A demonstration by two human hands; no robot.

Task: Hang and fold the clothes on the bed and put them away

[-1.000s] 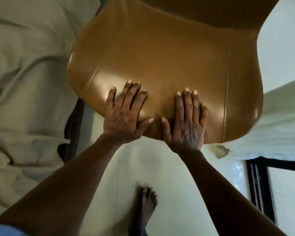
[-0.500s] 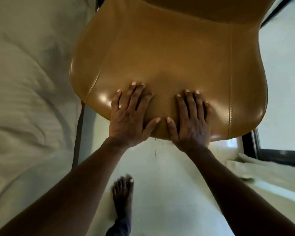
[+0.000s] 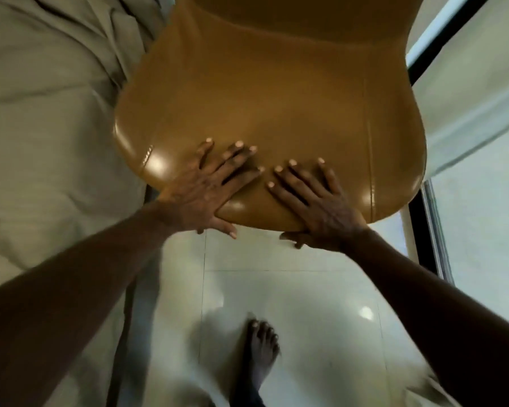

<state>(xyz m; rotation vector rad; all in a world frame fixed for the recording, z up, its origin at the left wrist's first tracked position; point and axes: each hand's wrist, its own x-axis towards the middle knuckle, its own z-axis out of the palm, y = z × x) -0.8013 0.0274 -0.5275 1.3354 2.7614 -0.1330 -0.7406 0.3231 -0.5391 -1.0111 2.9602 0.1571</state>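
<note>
Bed (image 3: 41, 142) just left of chair (image 3: 276, 98). Left hand (image 3: 206, 189) and right hand (image 3: 315, 201) grip chair's near edge, fingers spread on top, thumbs under. Tiled floor (image 3: 291, 289) strip runs between bed and window frame (image 3: 423, 230).

Head camera looks steeply down, close above the chair (image 3: 271, 98)

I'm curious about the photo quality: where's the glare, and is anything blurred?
Head view: glare spots shine on the glossy front edge of the chair and on the floor; head view again: the foot and the fingers of the left hand are smeared by blur, while the chair's middle looks fairly sharp.
</note>
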